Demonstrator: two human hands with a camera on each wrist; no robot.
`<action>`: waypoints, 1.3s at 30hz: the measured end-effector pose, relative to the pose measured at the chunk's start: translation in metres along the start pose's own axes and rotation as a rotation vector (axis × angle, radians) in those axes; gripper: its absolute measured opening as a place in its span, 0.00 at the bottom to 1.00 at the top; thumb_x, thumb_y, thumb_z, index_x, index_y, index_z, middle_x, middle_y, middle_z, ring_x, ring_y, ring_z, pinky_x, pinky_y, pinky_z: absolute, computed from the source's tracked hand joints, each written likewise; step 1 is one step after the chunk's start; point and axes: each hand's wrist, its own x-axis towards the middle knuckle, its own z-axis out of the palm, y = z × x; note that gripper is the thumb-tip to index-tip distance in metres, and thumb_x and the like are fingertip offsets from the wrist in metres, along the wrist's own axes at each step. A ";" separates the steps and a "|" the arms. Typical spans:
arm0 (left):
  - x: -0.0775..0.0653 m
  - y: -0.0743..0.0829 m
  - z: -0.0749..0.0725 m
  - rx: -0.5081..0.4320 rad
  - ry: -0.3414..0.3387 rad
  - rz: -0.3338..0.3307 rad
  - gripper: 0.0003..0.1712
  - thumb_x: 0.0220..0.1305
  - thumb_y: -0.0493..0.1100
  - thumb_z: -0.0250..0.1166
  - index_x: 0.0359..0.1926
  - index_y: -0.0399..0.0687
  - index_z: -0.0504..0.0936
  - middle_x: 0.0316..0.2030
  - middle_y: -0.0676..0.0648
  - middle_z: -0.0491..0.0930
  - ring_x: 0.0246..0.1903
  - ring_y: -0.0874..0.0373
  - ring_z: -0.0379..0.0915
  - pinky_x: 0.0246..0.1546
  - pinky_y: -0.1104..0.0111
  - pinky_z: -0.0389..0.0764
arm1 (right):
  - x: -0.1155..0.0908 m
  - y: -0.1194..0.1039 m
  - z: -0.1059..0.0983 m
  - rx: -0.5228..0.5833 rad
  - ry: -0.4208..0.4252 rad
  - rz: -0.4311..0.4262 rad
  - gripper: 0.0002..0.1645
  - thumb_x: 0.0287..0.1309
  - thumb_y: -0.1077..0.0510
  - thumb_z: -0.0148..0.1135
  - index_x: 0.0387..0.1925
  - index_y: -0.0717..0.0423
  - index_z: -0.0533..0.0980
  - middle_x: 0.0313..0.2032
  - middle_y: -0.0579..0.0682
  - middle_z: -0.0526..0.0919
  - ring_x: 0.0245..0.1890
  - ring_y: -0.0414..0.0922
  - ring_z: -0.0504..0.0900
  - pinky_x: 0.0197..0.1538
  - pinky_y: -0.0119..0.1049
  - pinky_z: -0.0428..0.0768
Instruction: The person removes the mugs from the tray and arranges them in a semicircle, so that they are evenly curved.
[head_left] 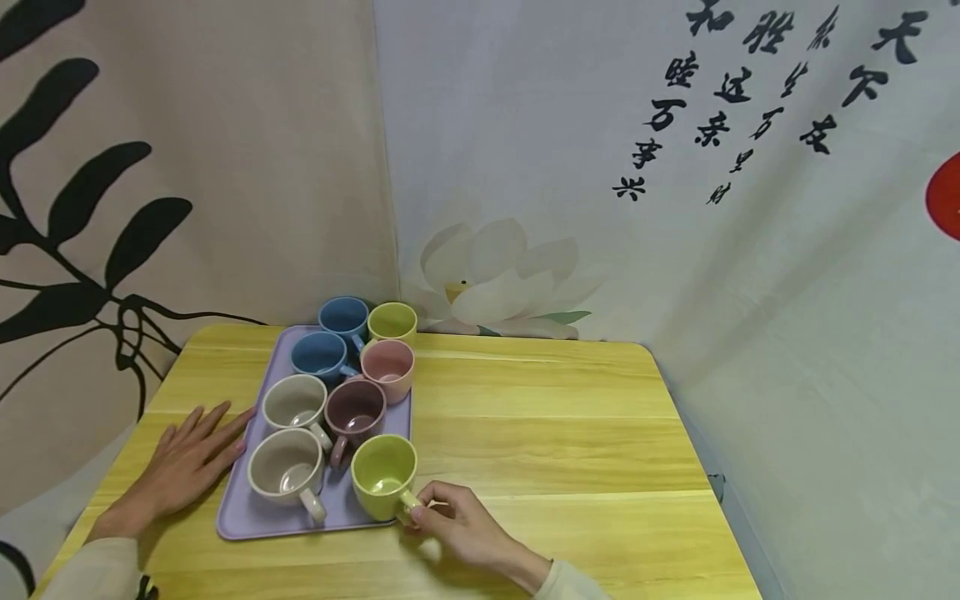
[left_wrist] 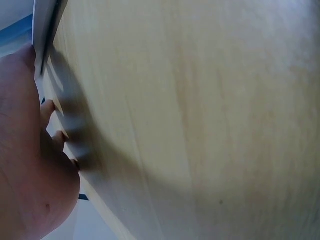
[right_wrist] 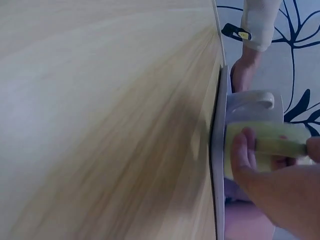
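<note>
from my end i see the right hand [head_left: 472, 529] pinching the near green cup [head_left: 381, 477] by its handle [head_left: 408, 500], at the four o'clock side of the purple tray [head_left: 247, 521]; the left hand [head_left: 187, 467], fingers spread, touches the tray's nine o'clock edge.

I take this for a corner of a domestic-looking room, though I cannot tell whether it is a home. I see a beige cloth hanging [head_left: 285, 183] printed with black leaves [head_left: 146, 242], a pale cloth hanging [head_left: 510, 125] bearing black brush-written characters [head_left: 733, 86] and a white lotus [head_left: 498, 279], and a yellow wood-grain table [head_left: 540, 433] carrying glossy handled cups [head_left: 356, 408] in several colours.
</note>
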 end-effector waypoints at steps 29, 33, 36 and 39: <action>0.001 -0.003 0.002 -0.020 -0.004 -0.003 0.36 0.92 0.58 0.51 0.92 0.68 0.56 0.90 0.26 0.48 0.86 0.12 0.34 0.79 0.15 0.26 | -0.040 0.002 -0.101 -0.040 0.271 -0.099 0.21 0.89 0.59 0.55 0.54 0.80 0.75 0.58 0.80 0.78 0.58 0.50 0.93 0.71 0.52 0.90; 0.002 -0.004 0.003 -0.025 -0.017 -0.015 0.36 0.92 0.59 0.50 0.92 0.67 0.56 0.90 0.25 0.47 0.86 0.12 0.32 0.79 0.15 0.23 | -0.044 0.006 -0.114 -0.063 0.377 -0.072 0.20 0.88 0.58 0.56 0.55 0.78 0.76 0.59 0.77 0.80 0.58 0.53 0.94 0.69 0.51 0.90; 0.002 -0.005 0.003 -0.029 -0.027 -0.022 0.36 0.92 0.60 0.50 0.92 0.67 0.55 0.90 0.25 0.47 0.86 0.12 0.31 0.79 0.16 0.22 | -0.047 0.009 -0.121 -0.061 0.465 -0.049 0.19 0.87 0.57 0.58 0.55 0.76 0.77 0.59 0.74 0.82 0.58 0.55 0.94 0.68 0.49 0.91; 0.002 -0.005 0.003 -0.030 -0.029 -0.020 0.36 0.92 0.60 0.49 0.92 0.68 0.55 0.90 0.26 0.46 0.86 0.12 0.30 0.79 0.16 0.21 | -0.050 0.012 -0.128 -0.035 0.550 -0.036 0.18 0.86 0.58 0.60 0.54 0.75 0.77 0.60 0.72 0.83 0.58 0.57 0.94 0.69 0.50 0.91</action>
